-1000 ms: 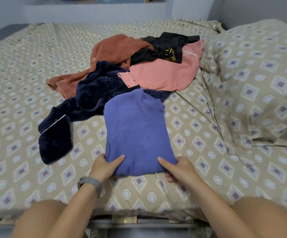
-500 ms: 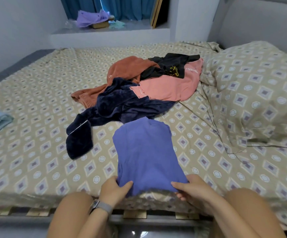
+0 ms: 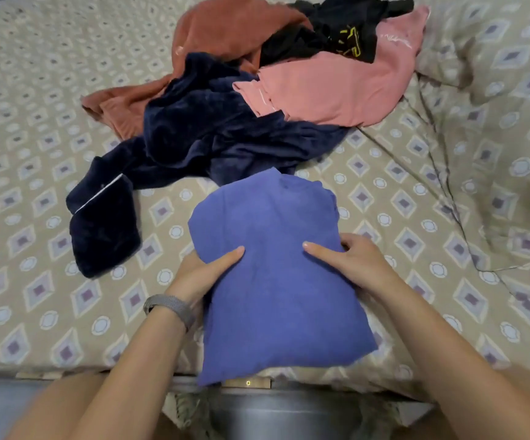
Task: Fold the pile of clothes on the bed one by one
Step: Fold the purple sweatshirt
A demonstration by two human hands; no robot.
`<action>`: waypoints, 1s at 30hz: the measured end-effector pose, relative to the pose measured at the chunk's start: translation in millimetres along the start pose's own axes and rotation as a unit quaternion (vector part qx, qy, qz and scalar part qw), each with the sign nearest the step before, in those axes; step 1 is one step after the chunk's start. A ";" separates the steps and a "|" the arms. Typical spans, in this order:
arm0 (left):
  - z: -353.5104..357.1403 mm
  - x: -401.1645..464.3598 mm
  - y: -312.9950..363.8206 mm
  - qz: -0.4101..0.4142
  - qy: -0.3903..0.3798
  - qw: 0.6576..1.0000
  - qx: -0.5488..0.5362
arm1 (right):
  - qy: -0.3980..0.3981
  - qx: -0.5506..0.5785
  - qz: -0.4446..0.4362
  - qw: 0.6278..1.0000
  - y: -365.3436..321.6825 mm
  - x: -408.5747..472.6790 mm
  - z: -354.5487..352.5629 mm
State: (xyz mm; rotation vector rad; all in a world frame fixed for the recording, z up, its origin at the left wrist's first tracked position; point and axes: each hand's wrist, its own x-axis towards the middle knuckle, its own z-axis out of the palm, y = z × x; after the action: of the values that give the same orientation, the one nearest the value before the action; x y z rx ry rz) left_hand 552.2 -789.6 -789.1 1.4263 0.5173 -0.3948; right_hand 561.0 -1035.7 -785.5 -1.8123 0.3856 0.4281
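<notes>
While its near edge hangs over the bed (image 3: 51,300), the folded blue shirt (image 3: 273,281) is gripped at both sides, left hand (image 3: 200,274) and right hand (image 3: 355,262) thumbs on top. Beyond lies the unfolded pile (image 3: 257,90).

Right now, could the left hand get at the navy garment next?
Probably yes, once it lets go. The left hand grips the blue shirt together with the right hand. The navy garment lies uncovered on the bed just ahead and left, with nothing between.
</notes>
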 end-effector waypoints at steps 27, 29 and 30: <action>-214.5 -125.6 164.7 -0.042 0.176 0.937 -0.298 | -0.324 0.052 0.128 0.936 -260.4 -42.3 226.7; -261.8 -131.9 169.2 -0.040 0.207 0.928 -0.306 | -0.351 0.052 0.129 0.926 -278.5 -44.1 271.4; -287.0 -133.9 171.5 -0.044 0.220 0.925 -0.306 | -0.357 0.060 0.132 0.923 -286.7 -45.0 294.8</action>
State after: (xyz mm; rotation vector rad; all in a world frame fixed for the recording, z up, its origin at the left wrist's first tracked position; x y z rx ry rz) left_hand 506.6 -492.0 -591.5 0.8740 0.9758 0.0368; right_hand 628.6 -672.7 -599.0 -1.3677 0.1338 1.1800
